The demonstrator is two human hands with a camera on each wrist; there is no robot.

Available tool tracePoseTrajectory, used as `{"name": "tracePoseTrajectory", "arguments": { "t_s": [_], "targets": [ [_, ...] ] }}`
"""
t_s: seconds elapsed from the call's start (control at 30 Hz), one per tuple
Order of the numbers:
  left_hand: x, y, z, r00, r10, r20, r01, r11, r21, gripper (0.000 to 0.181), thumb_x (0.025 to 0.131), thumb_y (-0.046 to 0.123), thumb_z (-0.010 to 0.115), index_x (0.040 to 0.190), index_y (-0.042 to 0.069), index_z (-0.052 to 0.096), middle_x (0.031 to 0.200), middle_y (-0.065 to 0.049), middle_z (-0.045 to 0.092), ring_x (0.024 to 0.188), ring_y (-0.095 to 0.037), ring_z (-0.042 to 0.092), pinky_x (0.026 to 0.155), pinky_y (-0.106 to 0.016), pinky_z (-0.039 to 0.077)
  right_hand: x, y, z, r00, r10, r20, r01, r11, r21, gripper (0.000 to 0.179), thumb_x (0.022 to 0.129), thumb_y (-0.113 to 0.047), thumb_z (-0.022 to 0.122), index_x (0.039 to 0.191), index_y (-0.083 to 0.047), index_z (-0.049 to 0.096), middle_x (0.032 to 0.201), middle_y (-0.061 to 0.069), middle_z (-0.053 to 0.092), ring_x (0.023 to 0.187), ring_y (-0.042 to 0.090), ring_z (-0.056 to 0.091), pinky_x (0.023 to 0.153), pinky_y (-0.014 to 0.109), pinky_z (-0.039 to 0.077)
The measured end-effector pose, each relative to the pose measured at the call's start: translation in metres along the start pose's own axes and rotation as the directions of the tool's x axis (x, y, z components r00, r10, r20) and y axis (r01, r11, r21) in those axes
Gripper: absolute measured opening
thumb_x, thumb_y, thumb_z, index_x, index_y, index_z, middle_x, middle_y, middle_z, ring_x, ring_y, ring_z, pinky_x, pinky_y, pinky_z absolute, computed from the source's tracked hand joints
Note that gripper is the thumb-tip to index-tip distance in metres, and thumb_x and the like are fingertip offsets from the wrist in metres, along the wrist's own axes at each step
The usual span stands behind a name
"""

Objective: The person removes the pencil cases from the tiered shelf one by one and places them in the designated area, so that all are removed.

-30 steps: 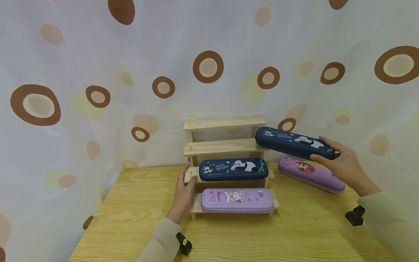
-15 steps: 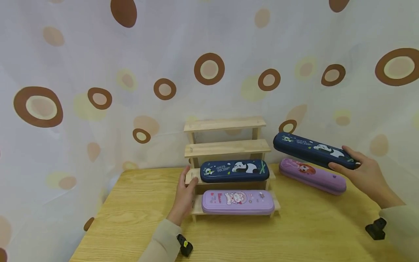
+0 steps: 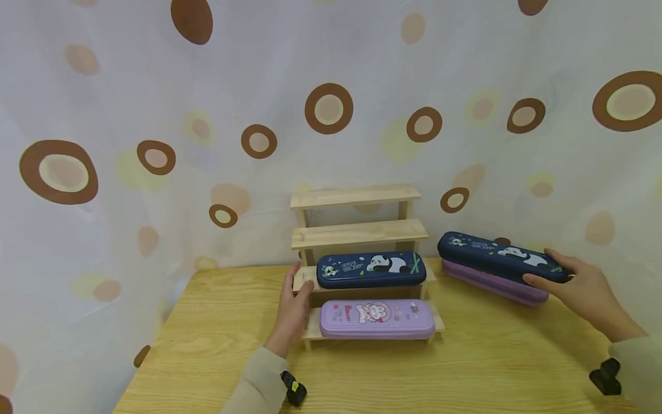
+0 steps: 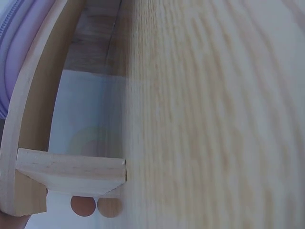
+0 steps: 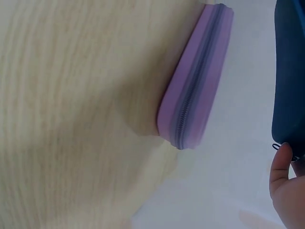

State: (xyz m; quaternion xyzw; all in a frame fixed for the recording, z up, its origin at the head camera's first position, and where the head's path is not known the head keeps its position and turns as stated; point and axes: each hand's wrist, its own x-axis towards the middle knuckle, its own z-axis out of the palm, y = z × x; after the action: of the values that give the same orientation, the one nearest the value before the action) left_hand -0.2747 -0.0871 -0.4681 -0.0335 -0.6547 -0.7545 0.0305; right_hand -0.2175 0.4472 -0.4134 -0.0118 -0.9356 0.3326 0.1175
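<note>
My right hand (image 3: 589, 293) grips the right end of a navy panda pencil case (image 3: 501, 256), thumb in front. This case hangs above a purple pencil case (image 3: 491, 283) on the table; the right wrist view shows a gap between the navy case (image 5: 290, 71) and the purple case's zipped side (image 5: 195, 81). My left hand (image 3: 291, 307) holds the left end of a tiered wooden rack (image 3: 357, 233), thumb and fingers about the second-lowest shelf. A second navy panda case (image 3: 371, 270) lies on that shelf. On the lowest shelf sits a lilac rabbit pencil case (image 3: 377, 319).
The rack's two upper shelves are bare planks. It stands on a wood-grain table (image 3: 222, 333), close to a white patterned curtain (image 3: 155, 218) behind. Purple-case and rack edges lie near each other on the right side.
My right hand has carried the navy case right, away from the rack, and lowered it over the purple case, covering most of its lid. The left hand stays on the rack.
</note>
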Motion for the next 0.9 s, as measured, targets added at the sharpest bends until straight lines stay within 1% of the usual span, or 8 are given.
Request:
{"name": "tracePoseTrajectory", "arguments": {
  "t_s": [0.13, 0.23, 0.4, 0.57, 0.7, 0.77, 0.9],
  "targets": [
    [-0.002, -0.002, 0.000, 1.000, -0.002, 0.004, 0.003, 1.000, -0.015, 0.061, 0.101, 0.017, 0.054, 0.155, 0.023, 0.027, 0.161, -0.011, 0.017, 0.142, -0.031, 0.024, 0.116, -0.049, 0.020, -0.003, 0.008, 0.005, 1.000, -0.012, 0.002, 0.012, 0.999, -0.032, 0.094, 0.088, -0.043, 0.074, 0.154, -0.001, 0.023, 0.145, 0.043, 0.027, 0.127, 0.065, 0.025, 0.089, 0.072, 0.032],
    [-0.003, -0.002, 0.000, 1.000, -0.004, -0.004, 0.004, 1.000, -0.008, 0.061, 0.101, 0.017, 0.054, 0.155, 0.022, 0.027, 0.161, -0.013, 0.017, 0.142, -0.032, 0.025, 0.115, -0.049, 0.019, -0.005, 0.014, 0.011, 1.000, -0.013, 0.011, 0.013, 0.999, -0.033, 0.093, 0.087, -0.042, 0.075, 0.152, 0.003, 0.026, 0.143, 0.044, 0.030, 0.126, 0.065, 0.028, 0.091, 0.071, 0.031],
    [-0.003, -0.001, 0.000, 1.000, -0.005, -0.013, 0.005, 1.000, 0.005, 0.061, 0.101, 0.018, 0.054, 0.155, 0.023, 0.027, 0.160, -0.013, 0.019, 0.142, -0.031, 0.025, 0.116, -0.049, 0.019, -0.004, 0.019, 0.018, 1.000, -0.017, 0.023, 0.018, 0.999, -0.045, 0.092, 0.085, -0.043, 0.076, 0.150, 0.005, 0.031, 0.138, 0.045, 0.034, 0.121, 0.064, 0.034, 0.089, 0.068, 0.033],
    [-0.001, 0.001, 0.001, 1.000, -0.002, -0.007, 0.002, 1.000, 0.006, 0.061, 0.101, 0.018, 0.053, 0.156, 0.023, 0.026, 0.160, -0.013, 0.020, 0.142, -0.031, 0.028, 0.115, -0.048, 0.022, -0.002, 0.022, 0.022, 0.998, 0.003, 0.063, -0.001, 0.999, -0.032, 0.095, 0.086, -0.045, 0.075, 0.151, 0.004, 0.028, 0.140, 0.046, 0.031, 0.124, 0.065, 0.031, 0.093, 0.071, 0.030],
    [-0.001, 0.002, 0.001, 1.000, 0.001, -0.002, -0.001, 1.000, 0.003, 0.061, 0.102, 0.016, 0.052, 0.156, 0.021, 0.025, 0.161, -0.013, 0.018, 0.143, -0.032, 0.026, 0.115, -0.048, 0.021, -0.003, 0.022, 0.023, 0.994, 0.025, 0.106, -0.021, 0.999, -0.038, 0.096, 0.087, -0.047, 0.072, 0.153, 0.003, 0.023, 0.142, 0.046, 0.027, 0.125, 0.066, 0.027, 0.093, 0.073, 0.028],
    [-0.002, 0.002, 0.001, 1.000, -0.002, -0.001, 0.002, 1.000, 0.003, 0.061, 0.101, 0.016, 0.052, 0.156, 0.021, 0.025, 0.161, -0.012, 0.018, 0.143, -0.031, 0.026, 0.116, -0.048, 0.020, -0.004, 0.022, 0.024, 0.994, 0.021, 0.111, -0.015, 0.998, -0.053, 0.096, 0.088, -0.048, 0.072, 0.153, 0.002, 0.023, 0.142, 0.046, 0.028, 0.124, 0.066, 0.028, 0.092, 0.073, 0.029],
    [-0.002, 0.003, 0.003, 1.000, 0.006, 0.001, -0.006, 1.000, 0.012, 0.061, 0.101, 0.017, 0.052, 0.156, 0.021, 0.025, 0.160, -0.013, 0.019, 0.143, -0.032, 0.026, 0.116, -0.048, 0.020, -0.007, 0.022, 0.026, 0.995, 0.012, 0.095, -0.003, 0.996, -0.090, 0.095, 0.086, -0.048, 0.073, 0.152, 0.004, 0.028, 0.139, 0.046, 0.032, 0.121, 0.065, 0.032, 0.090, 0.071, 0.031]
  ]
}}
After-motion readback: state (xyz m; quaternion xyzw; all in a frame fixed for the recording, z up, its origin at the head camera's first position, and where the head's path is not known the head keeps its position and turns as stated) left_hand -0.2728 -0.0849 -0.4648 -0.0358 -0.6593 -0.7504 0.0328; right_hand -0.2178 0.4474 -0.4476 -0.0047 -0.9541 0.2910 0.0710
